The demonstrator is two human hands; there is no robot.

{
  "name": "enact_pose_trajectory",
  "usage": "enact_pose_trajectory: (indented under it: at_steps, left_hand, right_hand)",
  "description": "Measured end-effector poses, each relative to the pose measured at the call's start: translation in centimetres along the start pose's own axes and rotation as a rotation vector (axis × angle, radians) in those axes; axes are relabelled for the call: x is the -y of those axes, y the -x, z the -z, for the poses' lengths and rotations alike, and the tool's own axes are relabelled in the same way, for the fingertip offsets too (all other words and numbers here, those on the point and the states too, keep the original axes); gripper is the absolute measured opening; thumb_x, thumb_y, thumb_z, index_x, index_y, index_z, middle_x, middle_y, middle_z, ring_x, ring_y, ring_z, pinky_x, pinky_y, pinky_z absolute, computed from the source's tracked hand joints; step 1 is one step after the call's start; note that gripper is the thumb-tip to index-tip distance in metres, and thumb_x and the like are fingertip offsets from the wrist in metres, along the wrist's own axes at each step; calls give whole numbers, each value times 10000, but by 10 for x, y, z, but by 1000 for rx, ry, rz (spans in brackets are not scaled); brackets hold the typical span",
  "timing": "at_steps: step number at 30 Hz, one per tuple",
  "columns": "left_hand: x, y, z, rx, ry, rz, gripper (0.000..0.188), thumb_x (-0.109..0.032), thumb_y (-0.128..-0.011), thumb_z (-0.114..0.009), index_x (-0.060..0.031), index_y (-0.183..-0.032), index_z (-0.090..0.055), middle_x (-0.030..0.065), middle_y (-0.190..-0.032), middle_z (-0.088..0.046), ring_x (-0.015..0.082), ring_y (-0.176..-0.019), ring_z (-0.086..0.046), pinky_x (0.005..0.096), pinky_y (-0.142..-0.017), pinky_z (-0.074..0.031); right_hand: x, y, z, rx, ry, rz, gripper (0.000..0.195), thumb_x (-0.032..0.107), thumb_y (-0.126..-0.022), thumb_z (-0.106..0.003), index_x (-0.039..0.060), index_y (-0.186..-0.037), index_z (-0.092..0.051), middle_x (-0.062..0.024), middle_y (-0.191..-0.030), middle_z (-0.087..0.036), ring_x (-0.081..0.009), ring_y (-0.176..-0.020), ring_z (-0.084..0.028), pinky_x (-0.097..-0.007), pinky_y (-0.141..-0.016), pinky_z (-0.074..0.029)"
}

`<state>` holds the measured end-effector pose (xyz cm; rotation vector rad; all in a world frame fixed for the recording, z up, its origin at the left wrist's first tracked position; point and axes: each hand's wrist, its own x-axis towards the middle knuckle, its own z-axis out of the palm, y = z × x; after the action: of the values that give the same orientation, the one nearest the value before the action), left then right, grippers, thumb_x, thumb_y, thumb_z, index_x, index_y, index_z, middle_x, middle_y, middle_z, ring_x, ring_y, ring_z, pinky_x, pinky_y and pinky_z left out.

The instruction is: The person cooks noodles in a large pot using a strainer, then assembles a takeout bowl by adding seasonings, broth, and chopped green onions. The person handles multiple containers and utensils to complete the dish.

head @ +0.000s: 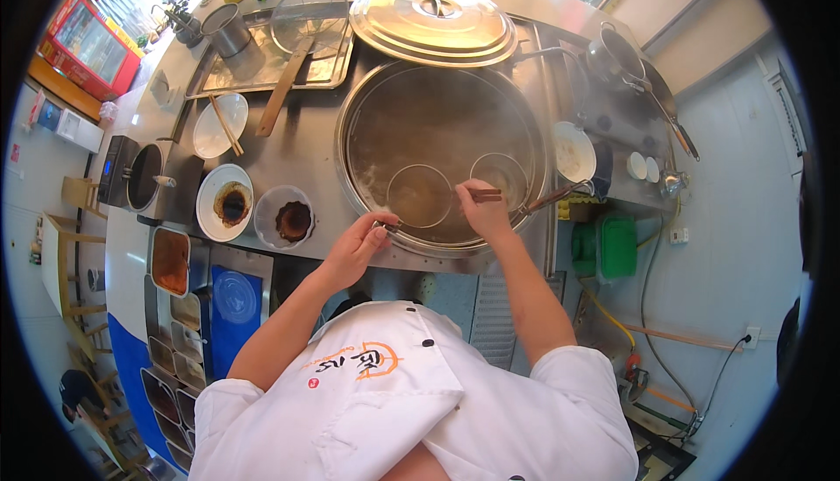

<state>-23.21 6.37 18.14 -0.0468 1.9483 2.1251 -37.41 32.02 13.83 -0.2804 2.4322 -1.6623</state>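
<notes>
A large round steel pot (446, 113) of steaming, cloudy liquid stands in the stove top before me. My left hand (354, 248) grips the handle (388, 225) of a noodle strainer at the pot's near left rim. The strainer's round wire rim (388, 185) shows at the liquid's surface. My right hand (491, 218) is over the pot, closed around a pair of brown chopsticks (487, 196); their tips are hard to make out. A second strainer (527, 176) sits at the pot's right side, its brown handle (551, 199) lying across the rim.
Behind the pot lies its steel lid (407, 28). To the left are a skimmer with a wooden handle (285, 90), a white bowl with dark sauce (209, 218) and a plastic bowl (262, 218). A white bowl (574, 153) and a saucepan (613, 54) stand at the right.
</notes>
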Motion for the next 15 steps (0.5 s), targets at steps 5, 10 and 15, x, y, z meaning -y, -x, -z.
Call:
enact_pose_trajectory:
  at_steps: [5, 10, 15]
  left_hand:
    - [2, 0, 4, -3, 33, 15, 378, -340, -1070, -453, -64, -1321, -516, 19, -1197, -573, 107, -959, -535, 275, -930, -458]
    - [1, -3, 1, -3, -31, 3, 370, -324, -1074, -442, -61, -1321, -522, 17, -1200, -590, 96, -947, -544, 282, -924, -460]
    - [3, -3, 3, 22, 21, 7, 393, -320, -1069, -458, -56, -1357, -506, 36, -1262, -563, 113, -1060, -529, 285, -953, -455]
  right_hand:
    - [16, 21, 9, -150, -254, -277, 159, 165, -941, -654, 30, -861, -682, -76, -797, -677, -103, -668, -631, -288, -601, -523]
    - [7, 38, -16, 86, 1, 147, 138, 145, -944, -658, 12, -915, -680, -63, -803, -687, -112, -699, -648, -266, -638, -520]
    - [14, -6, 1, -1, 53, 204, 123, 100, -936, -660, 5, -859, -677, -44, -803, -686, -98, -718, -655, -240, -652, -504]
